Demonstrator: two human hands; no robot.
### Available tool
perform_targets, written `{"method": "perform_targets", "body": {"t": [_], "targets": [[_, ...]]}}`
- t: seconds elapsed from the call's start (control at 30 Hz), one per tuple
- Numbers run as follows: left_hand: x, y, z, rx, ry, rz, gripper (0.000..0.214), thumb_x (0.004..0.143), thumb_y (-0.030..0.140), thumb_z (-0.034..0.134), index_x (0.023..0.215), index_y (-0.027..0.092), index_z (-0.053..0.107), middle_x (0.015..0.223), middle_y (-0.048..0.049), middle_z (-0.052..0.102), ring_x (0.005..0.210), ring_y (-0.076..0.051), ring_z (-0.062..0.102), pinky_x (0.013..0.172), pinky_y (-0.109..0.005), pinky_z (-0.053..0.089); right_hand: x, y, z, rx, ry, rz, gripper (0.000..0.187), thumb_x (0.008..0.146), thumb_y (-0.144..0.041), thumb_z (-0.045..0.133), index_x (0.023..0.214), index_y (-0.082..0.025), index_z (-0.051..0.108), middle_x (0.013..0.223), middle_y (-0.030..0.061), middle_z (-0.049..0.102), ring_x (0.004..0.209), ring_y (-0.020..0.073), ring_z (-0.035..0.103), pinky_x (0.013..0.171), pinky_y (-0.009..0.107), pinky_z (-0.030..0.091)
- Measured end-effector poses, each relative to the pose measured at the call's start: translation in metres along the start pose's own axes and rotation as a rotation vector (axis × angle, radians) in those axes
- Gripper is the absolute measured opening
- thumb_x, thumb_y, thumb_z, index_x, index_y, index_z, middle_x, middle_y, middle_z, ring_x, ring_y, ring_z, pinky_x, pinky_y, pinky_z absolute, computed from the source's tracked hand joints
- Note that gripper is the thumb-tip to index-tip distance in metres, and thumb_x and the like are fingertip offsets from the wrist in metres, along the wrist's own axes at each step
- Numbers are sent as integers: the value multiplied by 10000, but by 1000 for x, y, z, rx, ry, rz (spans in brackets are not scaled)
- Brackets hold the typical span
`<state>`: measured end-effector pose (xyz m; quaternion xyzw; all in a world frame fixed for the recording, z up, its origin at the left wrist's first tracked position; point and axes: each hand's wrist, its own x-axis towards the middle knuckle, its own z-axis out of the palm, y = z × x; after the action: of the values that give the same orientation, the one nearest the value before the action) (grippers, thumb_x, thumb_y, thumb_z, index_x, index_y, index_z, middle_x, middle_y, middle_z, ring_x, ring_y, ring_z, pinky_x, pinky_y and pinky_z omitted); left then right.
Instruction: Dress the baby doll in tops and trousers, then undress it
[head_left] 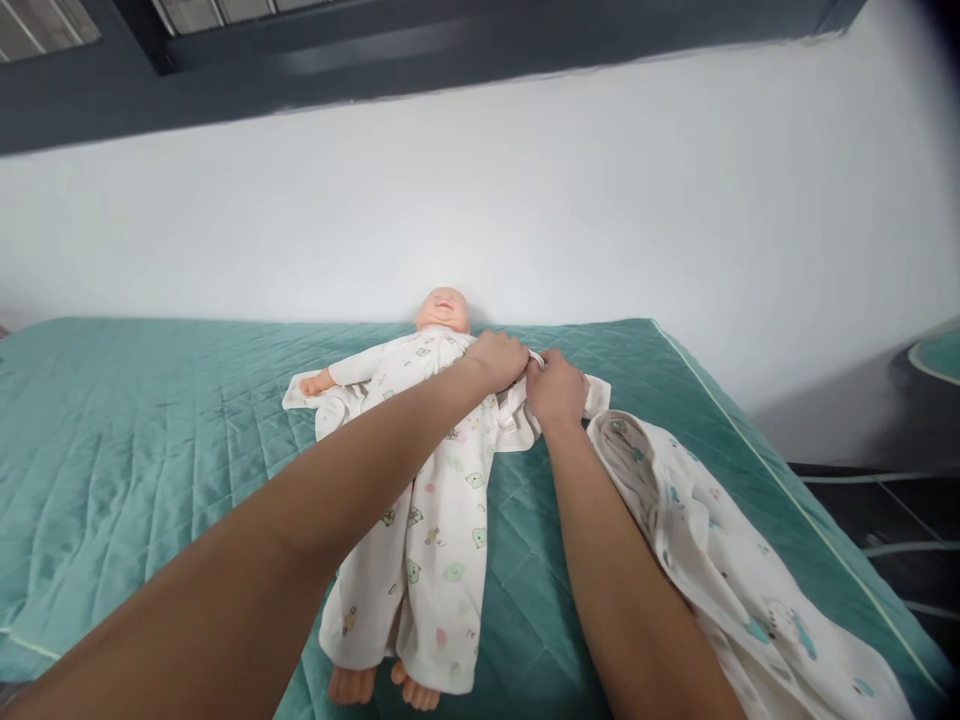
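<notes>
A baby doll point(445, 306) lies on its back on the green quilted bed cover, head toward the wall and bare feet toward me. It wears white printed trousers point(446, 560) and a white printed top point(420, 375). Under its upper body a white baby jacket point(517, 430) is spread out, a sleeve to either side. My left hand point(499, 360) is closed over the doll's arm at the right, on white cloth there. Just beside it, my right hand point(556, 388) pinches the edge of a white sleeve. The doll's hand on that side is hidden.
A folded white printed blanket point(742, 560) lies at the right, along my right forearm. The green quilted cover point(172, 430) reaches back to the white wall point(360, 220). A dark window frame point(375, 50) runs above. A green-topped piece of furniture point(937, 355) stands at the far right.
</notes>
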<state>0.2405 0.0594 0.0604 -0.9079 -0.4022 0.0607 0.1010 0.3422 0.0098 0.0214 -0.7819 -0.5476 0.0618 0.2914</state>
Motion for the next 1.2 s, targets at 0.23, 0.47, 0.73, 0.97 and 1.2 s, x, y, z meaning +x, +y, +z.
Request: {"method": "perform_targets", "body": {"t": [0.23, 0.47, 0.73, 0.97, 1.2], "targets": [[-10, -18, -21, 69, -26, -21, 330, 900, 123, 550, 1206, 92, 669, 1207, -207, 683, 1110, -318, 640, 860, -392, 485, 2, 8, 4, 205, 51, 23, 304, 959, -251, 449, 1132, -136, 671, 1096, 188, 722, 1067, 306, 625, 938, 391, 398], [-28, -44, -34, 117, -48, -87, 338, 883, 112, 549, 1207, 86, 640, 1176, -194, 679, 1068, -308, 641, 818, -381, 473, 6, 15, 11, 374, 46, 54, 339, 915, -200, 418, 1162, -131, 638, 1085, 168, 716, 956, 274, 615, 819, 346, 421], [-39, -56, -41, 132, -47, -110, 335, 879, 108, 538, 1200, 97, 634, 1185, -186, 670, 1061, -296, 641, 838, -381, 467, 14, 21, 14, 602, 90, 150, 277, 823, -236, 488, 1040, -157, 641, 996, 130, 705, 933, 259, 611, 870, 377, 451], [-47, -47, -40, 107, -48, -102, 314, 894, 152, 539, 1188, 101, 637, 1169, -192, 674, 1021, -292, 665, 829, -380, 478, 24, 28, 20, 974, 55, 232, 230, 677, -320, 596, 877, -205, 605, 873, 44, 717, 806, 206, 670, 709, 311, 541], [-41, -37, -27, 30, -53, -75, 330, 917, 205, 554, 1227, 106, 609, 1180, -180, 684, 1071, -310, 658, 836, -377, 485, 22, 24, 17, 1204, -9, 228, 155, 648, -278, 547, 790, -216, 551, 857, 59, 738, 855, 216, 723, 766, 354, 595]]}}
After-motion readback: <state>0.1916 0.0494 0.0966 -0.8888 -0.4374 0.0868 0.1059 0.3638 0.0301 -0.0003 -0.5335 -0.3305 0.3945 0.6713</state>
